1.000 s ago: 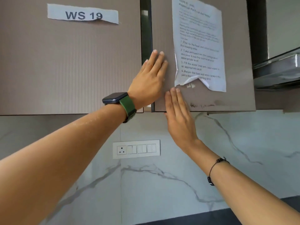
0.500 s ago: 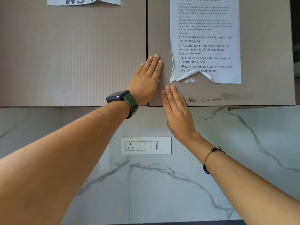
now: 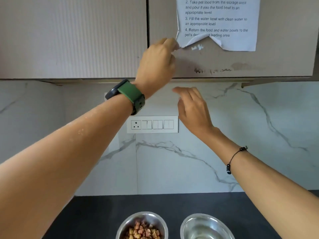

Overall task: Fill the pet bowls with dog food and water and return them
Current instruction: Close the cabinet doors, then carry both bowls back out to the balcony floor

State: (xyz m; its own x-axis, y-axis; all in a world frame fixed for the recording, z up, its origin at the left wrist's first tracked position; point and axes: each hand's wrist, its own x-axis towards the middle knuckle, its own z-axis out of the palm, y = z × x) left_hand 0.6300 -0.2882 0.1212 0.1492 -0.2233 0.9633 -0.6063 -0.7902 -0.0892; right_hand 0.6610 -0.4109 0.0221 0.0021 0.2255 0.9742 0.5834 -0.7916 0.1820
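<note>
Two steel bowls stand on the dark counter at the bottom edge. The left bowl (image 3: 156, 221) holds brown and reddish kibble. The right bowl (image 3: 207, 225) is shiny inside; whether it holds water I cannot tell. My left hand (image 3: 157, 62), with a green-strapped watch on its wrist, is raised in front of the closed upper cabinet doors (image 3: 198, 64). Its fingers are curled beside the torn corner of the taped instruction sheet (image 3: 219, 23). My right hand (image 3: 193, 107) hangs lower, in front of the marble backsplash just under the cabinet, fingers spread and holding nothing.
A white switch and socket plate (image 3: 152, 124) sits on the marble backsplash (image 3: 172, 166) between my arms. The dark counter (image 3: 96, 213) runs along the bottom. The upper cabinets overhang it.
The right cabinet door, ajar a second ago, is now closed. Both hands have come off it: the left has curled, the right has dropped below the cabinet. The view has tilted down, showing the bowls.
</note>
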